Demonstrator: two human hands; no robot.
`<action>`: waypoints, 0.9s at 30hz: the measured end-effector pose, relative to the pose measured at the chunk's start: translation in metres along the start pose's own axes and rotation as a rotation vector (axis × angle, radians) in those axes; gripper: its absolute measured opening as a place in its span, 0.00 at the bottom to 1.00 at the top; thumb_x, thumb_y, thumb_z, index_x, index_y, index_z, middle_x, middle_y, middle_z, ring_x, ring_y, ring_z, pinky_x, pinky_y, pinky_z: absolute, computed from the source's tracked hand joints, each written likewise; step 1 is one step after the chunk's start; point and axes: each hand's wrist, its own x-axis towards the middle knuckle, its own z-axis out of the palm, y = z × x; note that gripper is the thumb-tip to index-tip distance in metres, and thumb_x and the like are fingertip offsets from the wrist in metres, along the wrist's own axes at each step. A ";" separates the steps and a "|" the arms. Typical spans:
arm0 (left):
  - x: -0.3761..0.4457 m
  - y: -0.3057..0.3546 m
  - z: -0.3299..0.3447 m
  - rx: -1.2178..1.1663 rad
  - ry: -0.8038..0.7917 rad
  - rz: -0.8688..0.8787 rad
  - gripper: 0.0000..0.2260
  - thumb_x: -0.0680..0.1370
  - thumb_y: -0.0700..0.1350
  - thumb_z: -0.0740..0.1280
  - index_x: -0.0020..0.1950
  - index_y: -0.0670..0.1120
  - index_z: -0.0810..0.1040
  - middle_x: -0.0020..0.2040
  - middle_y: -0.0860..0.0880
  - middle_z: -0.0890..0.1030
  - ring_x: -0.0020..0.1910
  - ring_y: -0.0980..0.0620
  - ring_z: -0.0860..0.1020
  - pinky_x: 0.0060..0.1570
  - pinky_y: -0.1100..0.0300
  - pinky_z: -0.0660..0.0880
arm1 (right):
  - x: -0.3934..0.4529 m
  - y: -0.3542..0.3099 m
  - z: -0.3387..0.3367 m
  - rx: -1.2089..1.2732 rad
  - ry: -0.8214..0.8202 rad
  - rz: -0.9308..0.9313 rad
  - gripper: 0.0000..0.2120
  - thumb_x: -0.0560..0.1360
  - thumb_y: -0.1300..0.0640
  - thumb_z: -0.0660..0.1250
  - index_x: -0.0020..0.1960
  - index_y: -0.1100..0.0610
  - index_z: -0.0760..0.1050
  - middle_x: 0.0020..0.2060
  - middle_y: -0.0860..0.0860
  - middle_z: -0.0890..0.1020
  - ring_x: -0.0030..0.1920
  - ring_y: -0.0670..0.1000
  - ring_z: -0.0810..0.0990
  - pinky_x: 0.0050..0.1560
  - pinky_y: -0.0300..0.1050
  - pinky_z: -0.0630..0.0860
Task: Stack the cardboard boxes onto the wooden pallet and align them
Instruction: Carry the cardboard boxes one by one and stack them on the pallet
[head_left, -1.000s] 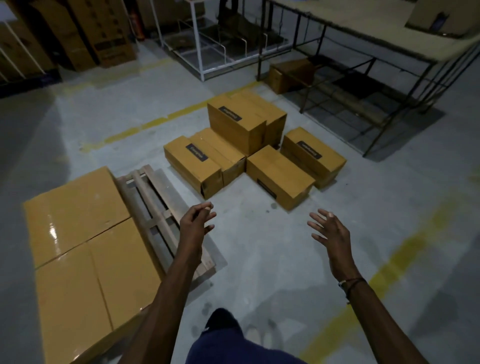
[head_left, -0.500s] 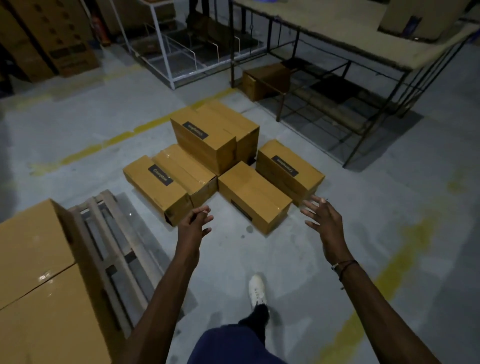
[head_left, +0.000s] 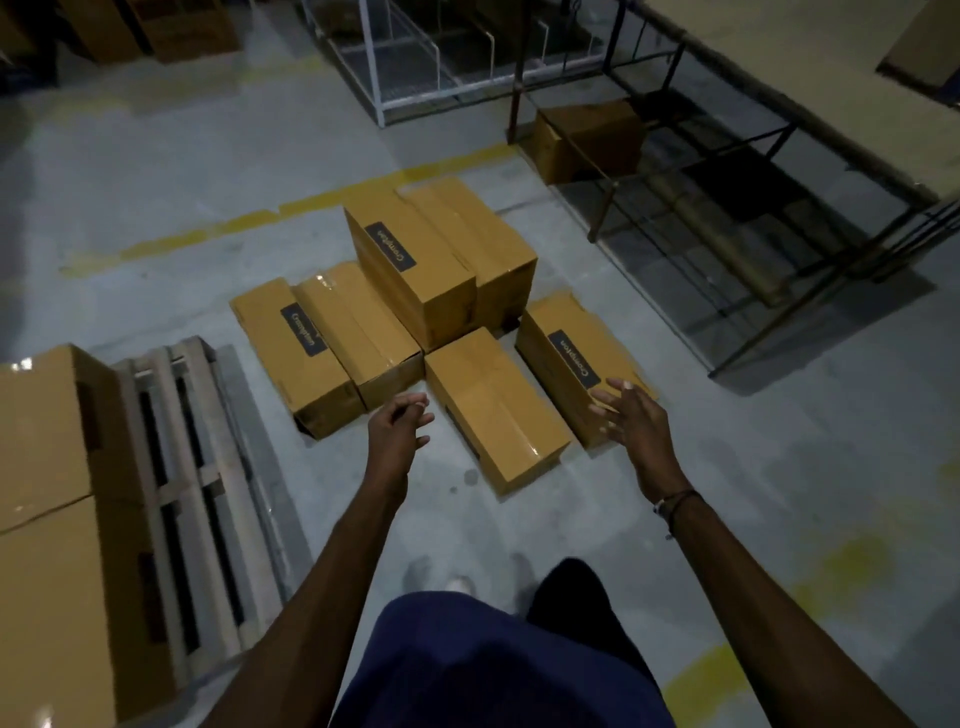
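Though near, box (head_left: 496, 410) between fingers (head_left: 605, 400).

On my left the wooden pallet (head_left: 208, 467) carries stacked boxes (head_left: 52, 493) on its left part, while loose cardboard boxes (head_left: 415, 291) cluster on the floor (head_left: 779, 493) ahead, before a desk (head_left: 810, 104) at right.

The cardboard boxes (head_left: 496, 410) at the frame's centre are tan-yellow, several bearing a dark label (head_left: 303, 329) with pale lettering. The wooden pallet (head_left: 208, 467) at left is pale grey-beige. Worn yellow lines (head_left: 249, 223) stripe the grey concrete floor (head_left: 156, 171); the shorts (head_left: 493, 670) at the bottom are navy.
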 end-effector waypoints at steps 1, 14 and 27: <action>0.008 -0.003 0.009 0.004 0.023 -0.015 0.08 0.86 0.45 0.64 0.57 0.49 0.83 0.58 0.49 0.84 0.57 0.51 0.83 0.55 0.51 0.79 | 0.019 -0.001 -0.007 -0.024 -0.025 0.006 0.22 0.87 0.43 0.58 0.73 0.54 0.75 0.64 0.52 0.84 0.60 0.49 0.85 0.56 0.47 0.80; 0.080 -0.038 0.156 -0.004 0.357 -0.120 0.12 0.85 0.47 0.67 0.64 0.42 0.80 0.56 0.45 0.84 0.58 0.47 0.83 0.48 0.55 0.79 | 0.263 -0.018 -0.077 -0.326 -0.446 0.053 0.15 0.87 0.42 0.60 0.71 0.44 0.73 0.72 0.49 0.78 0.68 0.52 0.80 0.68 0.56 0.77; 0.186 -0.158 0.209 0.049 0.460 -0.315 0.20 0.79 0.55 0.70 0.68 0.48 0.77 0.64 0.47 0.80 0.65 0.47 0.79 0.64 0.45 0.79 | 0.408 0.094 -0.053 -0.494 -0.565 0.190 0.27 0.87 0.41 0.57 0.83 0.47 0.61 0.81 0.49 0.65 0.76 0.54 0.72 0.74 0.57 0.70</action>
